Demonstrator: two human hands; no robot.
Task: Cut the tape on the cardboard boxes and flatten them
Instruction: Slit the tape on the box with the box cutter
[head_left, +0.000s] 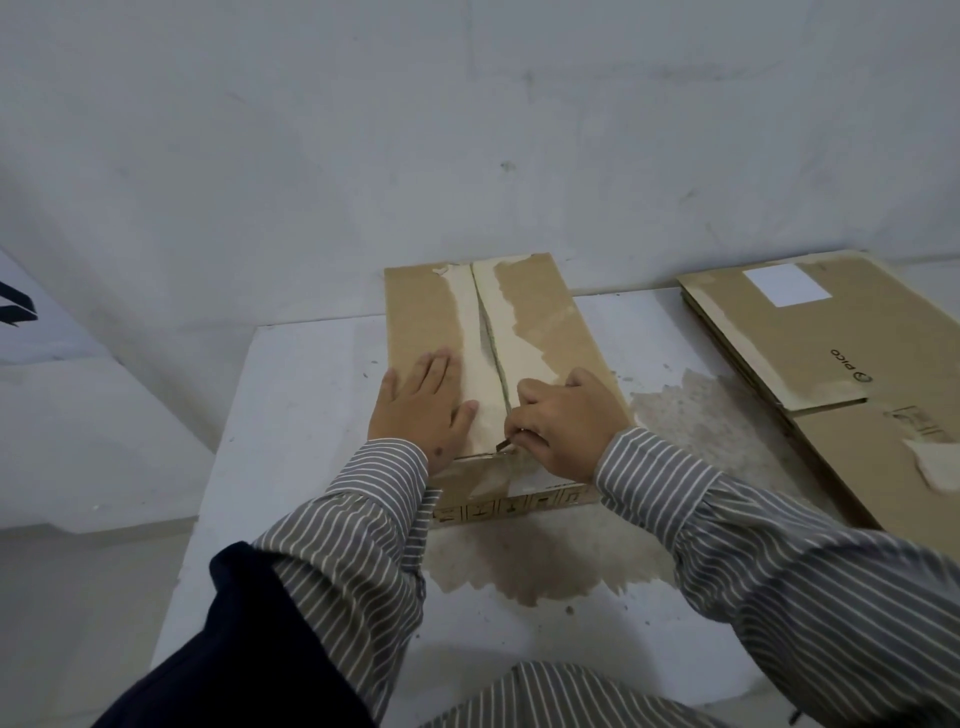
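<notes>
On the stained white tabletop (322, 519), your flat left hand (423, 402) presses the taped brown cardboard box (415, 312); your right hand (563, 418) grips a small blade (503, 444) at its seam.

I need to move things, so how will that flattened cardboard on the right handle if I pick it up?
The flattened cardboard probably feels light and fairly stiff, but may bend along its folds. It looks layered, so sheets could slide apart.

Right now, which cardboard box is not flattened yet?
The box under both hands, at the table's middle, with the slit taped seam on top. It stands with visible side walls; the cardboard to the right lies flat.
</notes>
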